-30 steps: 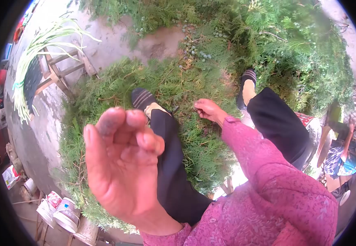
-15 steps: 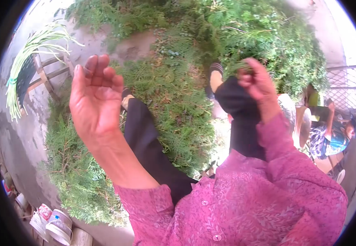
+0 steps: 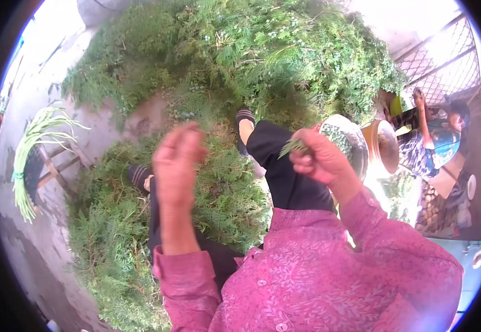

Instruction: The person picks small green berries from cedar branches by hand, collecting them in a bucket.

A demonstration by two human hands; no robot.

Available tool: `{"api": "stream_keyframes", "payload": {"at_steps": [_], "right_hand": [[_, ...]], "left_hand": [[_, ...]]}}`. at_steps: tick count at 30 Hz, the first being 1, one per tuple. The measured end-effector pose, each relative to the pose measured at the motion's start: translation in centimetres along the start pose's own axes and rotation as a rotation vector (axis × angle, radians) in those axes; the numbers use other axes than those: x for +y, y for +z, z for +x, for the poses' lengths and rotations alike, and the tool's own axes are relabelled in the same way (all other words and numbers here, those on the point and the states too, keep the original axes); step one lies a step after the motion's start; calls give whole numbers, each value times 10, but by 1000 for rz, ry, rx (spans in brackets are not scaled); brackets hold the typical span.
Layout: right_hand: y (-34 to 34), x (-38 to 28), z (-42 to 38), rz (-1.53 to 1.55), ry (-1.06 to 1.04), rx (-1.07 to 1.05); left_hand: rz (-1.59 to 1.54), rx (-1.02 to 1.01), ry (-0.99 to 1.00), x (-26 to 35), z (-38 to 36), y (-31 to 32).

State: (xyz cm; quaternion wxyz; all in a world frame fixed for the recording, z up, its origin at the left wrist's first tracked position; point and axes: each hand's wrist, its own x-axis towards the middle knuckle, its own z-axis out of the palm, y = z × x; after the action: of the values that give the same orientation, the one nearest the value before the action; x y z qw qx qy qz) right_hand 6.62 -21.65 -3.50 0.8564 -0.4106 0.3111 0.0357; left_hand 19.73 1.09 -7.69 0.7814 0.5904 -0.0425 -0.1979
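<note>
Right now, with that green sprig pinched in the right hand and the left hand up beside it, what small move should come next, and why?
Probably bring the left hand across to the sprig. The right hand has a closed grip on its base, with the green tip sticking out toward the left hand, whose fingers are bunched and hold nothing visible. The two hands are apart, so the left could pinch the free tip.

Outdoor yard: concrete ground (image 3: 41, 243), heaped evergreen cuttings (image 3: 284, 55), wire fence (image 3: 445, 55).
</note>
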Motion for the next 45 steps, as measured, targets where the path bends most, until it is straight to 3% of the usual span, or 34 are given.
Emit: {"api": "stream_keyframes", "payload": {"at_steps": [2,3,4,7,10,13,16,17,19,20,21,22,23,24,26,28,29,30,31,33,35,37,39,42,43,45], "right_hand": [[15,16,-9,53,48,-178],[16,24,-14,73,64,-177],[15,28,-15,-40,28,-173],[11,26,-29,-166,-20,-166],[-1,24,-46,-289,-159,-211],[-8,11,-68,-249,-124,-202],[-30,-27,-96,-105,-330,-15],[-44,-35,-103,-193,-571,127],[-96,-50,-103,-343,-880,356],[-133,-57,-98,-579,-878,464],[-196,-57,-83,-576,-879,462],[-249,-46,-71,-1471,-841,619],[-285,-34,-46,-2376,-654,716],[-276,-35,-47,-2379,-656,712],[-224,-34,-56,-1876,-788,530],[-139,-45,-47,-1637,-545,453],[-113,-38,-29,-1454,-614,331],[-81,-31,-12,-1327,-491,212],[-66,-10,15,-1373,-655,132],[-21,25,50,-1177,-312,-105],[-29,94,111,-704,-4,-124],[-53,145,154,-1411,146,-60],[-110,221,185,-2011,292,-185],[-136,252,173,-1938,543,-79],[-131,254,166,-1860,489,-48],[-134,263,168,-1775,445,-44]], "left_hand": [[104,-226,-64,-14,-29,37],[162,-362,-157,-9,-43,54],[272,-434,-121,-14,-53,67],[356,-438,68,-4,-71,85],[458,-394,36,7,-86,91],[533,-456,93,16,-101,96],[736,-465,182,16,-116,84],[743,-466,183,10,-117,72],[1363,-620,300,-5,-120,44],[1368,-614,300,-2,-123,40],[1564,-622,215,1,-125,36],[1755,-631,124,4,-126,33],[1754,-637,124,8,-124,31],[1674,-575,185,13,-118,30],[1531,-459,314,21,-106,25],[1499,-442,320,23,-92,21],[1463,-417,340,23,-82,20],[1510,-426,177,27,-73,22],[1499,-432,166,25,-64,20],[1522,-448,131,16,-47,14],[1504,-468,90,5,-33,5],[1492,-495,50,-6,-19,-8],[1439,-456,-6,-18,-7,-23],[1593,-393,-76,-22,6,-41],[1589,-398,-118,-20,9,-44],[1409,-282,49,-15,17,-46]]}}
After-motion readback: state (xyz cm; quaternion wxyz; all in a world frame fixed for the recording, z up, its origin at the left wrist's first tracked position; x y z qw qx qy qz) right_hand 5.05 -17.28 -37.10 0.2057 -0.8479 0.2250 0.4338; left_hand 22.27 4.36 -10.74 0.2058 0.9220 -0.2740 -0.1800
